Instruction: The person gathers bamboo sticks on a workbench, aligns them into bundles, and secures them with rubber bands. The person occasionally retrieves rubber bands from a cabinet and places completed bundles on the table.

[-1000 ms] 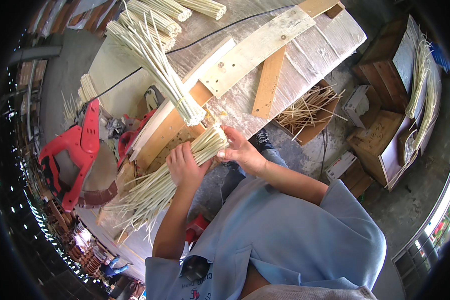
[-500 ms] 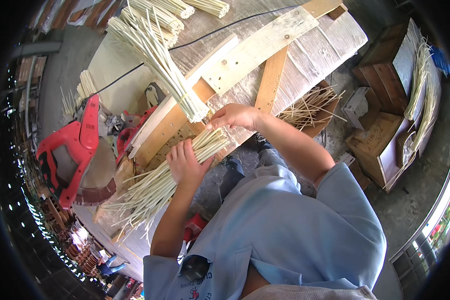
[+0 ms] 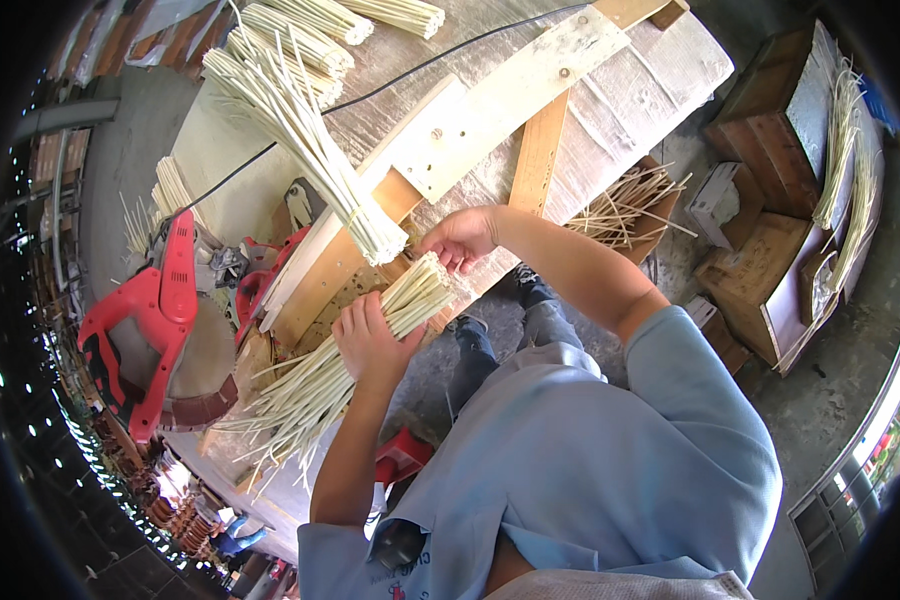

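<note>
A: Report the position of the stick bundle (image 3: 370, 340) relative to each grip.

B: The bundle of pale cut sticks sits at centre frame, slightly left. The left hand (image 3: 370, 342) wraps around its middle; that grip is closed on the bundle, with the fingers lying across the sticks. The right hand (image 3: 462, 238) is just above and right of the bundle's flush-cut end. Its fingers are curled, and whether they pinch anything cannot be determined.

A: Orientation and long axis?

B: The long axis runs diagonally, from lower left to upper right. The even, squared end points to the upper right, toward the right hand. The loose end fans out at lower left over the edge of the counter (image 3: 620, 90).

A: Surrounding items?

B: A second tied bundle (image 3: 300, 130) lies on the counter in the upper left, its cut end close to the right hand. A pale wooden plank (image 3: 510, 100) crosses the counter above both hands. A red power saw (image 3: 155, 310) stands at the left. Wooden crates (image 3: 770, 270) holding more sticks stand on the floor at the right.
</note>
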`<state>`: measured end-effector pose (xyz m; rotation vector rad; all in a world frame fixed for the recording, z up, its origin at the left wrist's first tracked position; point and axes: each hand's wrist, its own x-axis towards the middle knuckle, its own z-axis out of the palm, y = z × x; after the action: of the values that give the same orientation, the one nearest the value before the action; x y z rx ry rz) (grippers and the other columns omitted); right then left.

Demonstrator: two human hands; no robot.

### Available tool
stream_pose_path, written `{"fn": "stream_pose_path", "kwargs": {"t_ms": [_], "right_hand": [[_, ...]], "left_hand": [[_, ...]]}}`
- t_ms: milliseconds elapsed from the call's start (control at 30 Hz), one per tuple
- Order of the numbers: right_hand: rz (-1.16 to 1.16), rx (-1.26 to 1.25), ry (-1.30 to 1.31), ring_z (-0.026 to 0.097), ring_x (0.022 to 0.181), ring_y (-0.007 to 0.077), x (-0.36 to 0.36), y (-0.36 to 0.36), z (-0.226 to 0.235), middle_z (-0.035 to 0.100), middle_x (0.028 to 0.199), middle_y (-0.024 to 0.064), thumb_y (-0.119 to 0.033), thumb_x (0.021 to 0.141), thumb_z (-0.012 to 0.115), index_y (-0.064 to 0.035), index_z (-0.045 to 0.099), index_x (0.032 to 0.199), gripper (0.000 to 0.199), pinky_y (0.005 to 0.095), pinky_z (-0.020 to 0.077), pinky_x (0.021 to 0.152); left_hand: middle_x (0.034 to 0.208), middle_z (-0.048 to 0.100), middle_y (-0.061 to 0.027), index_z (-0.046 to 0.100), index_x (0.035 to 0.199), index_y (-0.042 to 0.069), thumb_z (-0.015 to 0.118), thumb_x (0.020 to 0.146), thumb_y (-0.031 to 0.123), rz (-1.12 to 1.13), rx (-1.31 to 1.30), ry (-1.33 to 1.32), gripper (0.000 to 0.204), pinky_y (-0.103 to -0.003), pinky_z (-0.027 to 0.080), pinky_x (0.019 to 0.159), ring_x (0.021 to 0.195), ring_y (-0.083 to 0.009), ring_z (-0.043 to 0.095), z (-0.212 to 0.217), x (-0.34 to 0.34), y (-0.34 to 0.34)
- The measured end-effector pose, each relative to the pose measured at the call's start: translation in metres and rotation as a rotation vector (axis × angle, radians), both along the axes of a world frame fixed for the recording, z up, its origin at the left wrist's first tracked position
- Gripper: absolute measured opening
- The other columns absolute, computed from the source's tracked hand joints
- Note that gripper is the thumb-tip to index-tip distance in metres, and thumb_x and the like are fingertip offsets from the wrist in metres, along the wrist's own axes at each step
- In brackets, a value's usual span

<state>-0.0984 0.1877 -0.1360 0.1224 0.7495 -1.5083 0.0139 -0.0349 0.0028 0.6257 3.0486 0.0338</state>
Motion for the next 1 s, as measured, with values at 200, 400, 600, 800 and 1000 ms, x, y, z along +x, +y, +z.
{"fn": "stream_pose_path", "kwargs": {"t_ms": [200,400,600,800,1000], "right_hand": [[-0.040,0.355,0.700,0.064,0.086,0.0177,0.087,0.017,0.018,0.070,0.090,0.0057,-0.043,0.102,0.051,-0.0091,0.072,0.100,0.039,0.0354,0.0505,0.073],[-0.309,0.578,1.405,0.058,0.092,0.0268,0.198,0.028,0.090,0.066,0.088,0.0041,-0.030,0.086,0.072,-0.0074,0.067,0.086,0.023,0.0439,0.0467,0.088],[-0.565,0.172,1.869,0.055,0.095,0.0286,0.181,0.012,0.141,0.073,0.106,0.0066,-0.007,0.076,0.061,-0.0024,0.069,0.080,0.010,0.0451,0.0459,0.088],[-0.628,0.151,1.955,0.051,0.134,0.0416,0.147,-0.041,0.148,0.061,0.138,0.0154,0.009,0.077,0.063,0.0043,0.072,0.099,0.024,0.0459,0.0467,0.111],[-0.857,0.405,2.251,0.040,0.141,0.0457,0.162,-0.084,0.148,0.049,0.151,0.0174,0.009,0.085,0.067,0.0051,0.062,0.127,0.042,0.0531,0.0397,0.114]], "left_hand": [[0.112,0.059,-0.0107,0.053,0.123,0.006,0.084,0.067,0.046,0.004,0.008,0.019,0.075,-0.046,0.043,0.089,0.105,-0.0311,0.056,-0.003,0.002,-0.003],[0.113,0.060,-0.0104,0.054,0.121,0.006,0.083,0.069,0.048,-0.002,0.016,0.070,0.073,-0.046,0.043,0.088,0.105,-0.0305,0.057,-0.002,0.008,-0.005],[0.116,0.060,-0.0106,0.054,0.122,0.006,0.079,0.076,0.050,-0.015,0.007,0.071,0.068,-0.046,0.043,0.090,0.109,-0.0290,0.057,0.003,0.011,-0.007],[0.121,0.056,-0.0067,0.052,0.125,0.008,0.074,0.082,0.041,0.059,-0.080,-0.097,0.059,-0.043,0.038,0.098,0.119,-0.0240,0.050,0.017,0.010,0.001],[0.123,0.055,-0.0062,0.053,0.124,0.008,0.072,0.083,0.035,0.037,-0.059,-0.001,0.053,-0.044,0.039,0.097,0.119,-0.0234,0.051,0.001,0.016,-0.014]]}}
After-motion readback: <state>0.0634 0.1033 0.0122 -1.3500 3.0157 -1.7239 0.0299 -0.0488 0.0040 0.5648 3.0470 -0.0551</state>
